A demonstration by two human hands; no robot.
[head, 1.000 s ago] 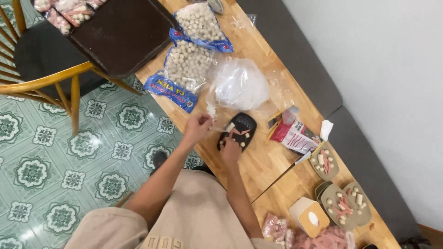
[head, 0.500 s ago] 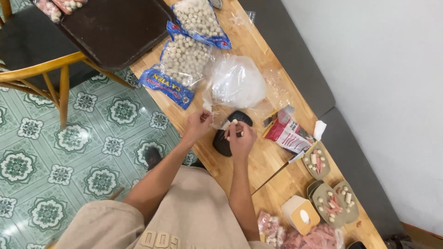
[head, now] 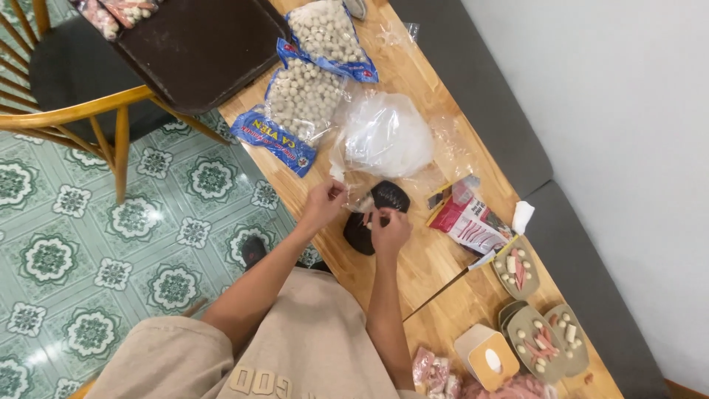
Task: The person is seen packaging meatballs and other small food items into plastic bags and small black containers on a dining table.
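Observation:
A small black oval tray [head: 393,196] lies on the wooden table [head: 413,266] in front of me. Both hands meet above it. My left hand [head: 323,203] pinches the edge of a thin piece of clear plastic [head: 362,201] at the tray's left side. My right hand [head: 388,226] covers the tray's middle, its fingertips closed on the same plastic. What lies in the tray is hidden under my hands. A crumpled pile of clear plastic bags [head: 385,137] sits just beyond the tray.
Two blue-edged bags of white balls [head: 304,100] lie further up the table beside a dark brown tray [head: 199,44]. A red and white packet [head: 470,222], filled oval trays [head: 517,267], a small box [head: 486,358] and pink meat packs [head: 432,369] lie right. A wooden chair [head: 66,114] stands left.
My right hand has moved up from the tray's near end to meet my left hand over the tray. The left hand has stayed by the plastic.

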